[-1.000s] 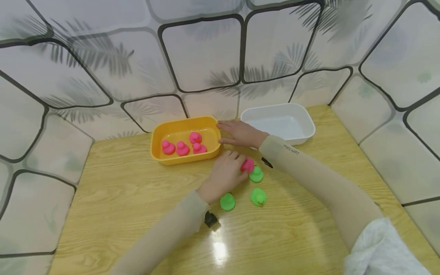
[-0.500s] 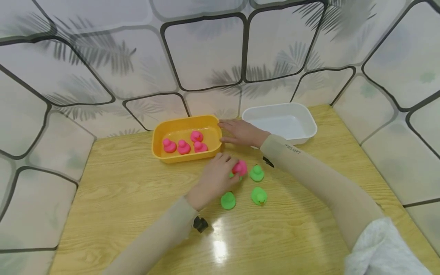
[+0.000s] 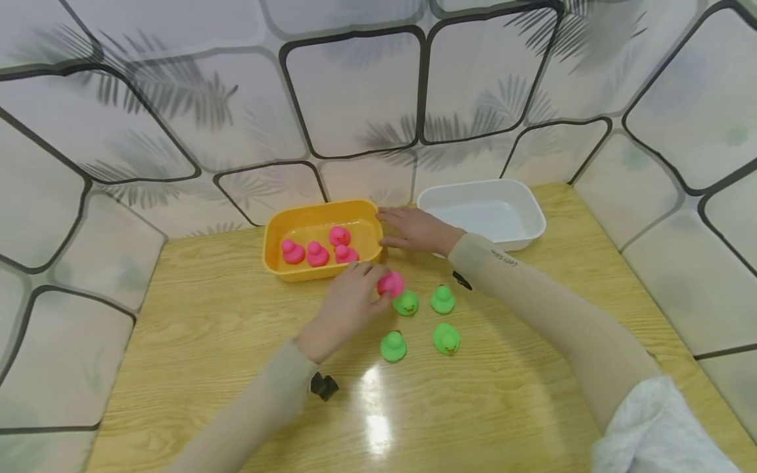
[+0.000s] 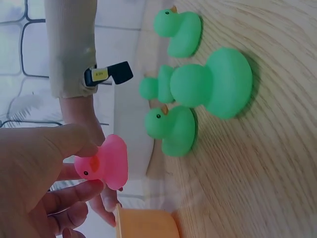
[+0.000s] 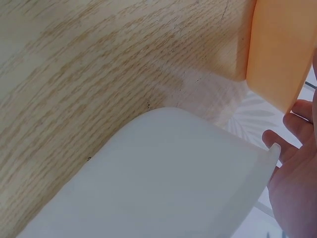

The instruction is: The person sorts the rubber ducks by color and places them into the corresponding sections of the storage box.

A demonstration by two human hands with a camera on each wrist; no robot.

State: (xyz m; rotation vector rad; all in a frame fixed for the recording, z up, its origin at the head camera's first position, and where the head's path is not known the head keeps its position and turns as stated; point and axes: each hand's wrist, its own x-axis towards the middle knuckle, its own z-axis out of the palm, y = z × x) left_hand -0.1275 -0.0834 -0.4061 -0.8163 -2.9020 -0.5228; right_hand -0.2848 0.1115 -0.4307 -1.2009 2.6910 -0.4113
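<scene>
Between thumb and fingers, my left hand [image 3: 349, 299] pinches a pink rubber duck [image 4: 111, 163], raised just off the table near the front right corner of the yellow tray [image 3: 278, 269]. Inside that tray sit several other pink ducks [image 3: 317, 255]. My right hand [image 3: 416, 228] reaches over from the right, fairly straight fingers touching the tray's right end; in the right wrist view its fingertips meet the orange-looking wall [image 5: 277, 54]. Several green rubber ducks stand on the table right of my left hand, the closest being one green duck [image 3: 406, 303] beside the held pink one.
A white tray [image 3: 520, 238] stands at the back right, partly under my right hand and wrist. More green ducks [image 3: 446, 338] stand on the wooden table [image 3: 473, 420]. A patterned wall covering [image 3: 355, 92] rises behind the trays and along both sides.
My left hand has carried the pink duck leftward, away from the green ducks, toward the yellow tray. A green duck it was covering is now in plain sight. My right hand stays put.
</scene>
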